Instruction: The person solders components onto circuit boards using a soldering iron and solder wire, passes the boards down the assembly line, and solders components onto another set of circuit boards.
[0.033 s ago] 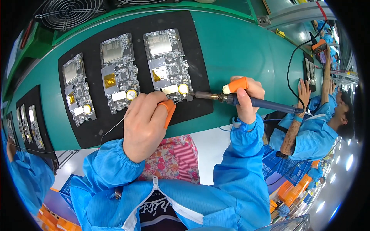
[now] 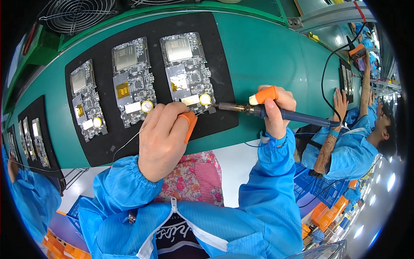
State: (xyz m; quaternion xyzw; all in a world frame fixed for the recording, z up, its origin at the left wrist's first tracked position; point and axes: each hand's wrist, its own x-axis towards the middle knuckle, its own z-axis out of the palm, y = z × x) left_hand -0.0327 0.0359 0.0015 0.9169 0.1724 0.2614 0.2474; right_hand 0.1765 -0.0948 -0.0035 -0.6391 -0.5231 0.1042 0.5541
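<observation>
My right hand (image 2: 278,110), an orange finger cot on one finger, grips a blue soldering iron (image 2: 297,116). The iron's tip meets the lower right edge of the rightmost circuit board (image 2: 189,73), beside a round yellow-rimmed coin cell (image 2: 205,99). Pinched in my left hand (image 2: 161,138), which also wears an orange finger cot, is a thin solder wire (image 2: 127,143); its tail trails down to the left. The fingers of that hand cover the board's lower left corner. Two similar boards, a middle one (image 2: 133,82) and a left one (image 2: 87,99), lie alongside on a black mat (image 2: 224,86).
The mat lies on a green bench (image 2: 267,52). Metal fan guards (image 2: 77,15) stand at the back left. A black cable (image 2: 324,73) hangs at the right, near a co-worker in blue (image 2: 351,151). Another mat with boards (image 2: 39,134) is at the left, by another person's sleeve (image 2: 34,198).
</observation>
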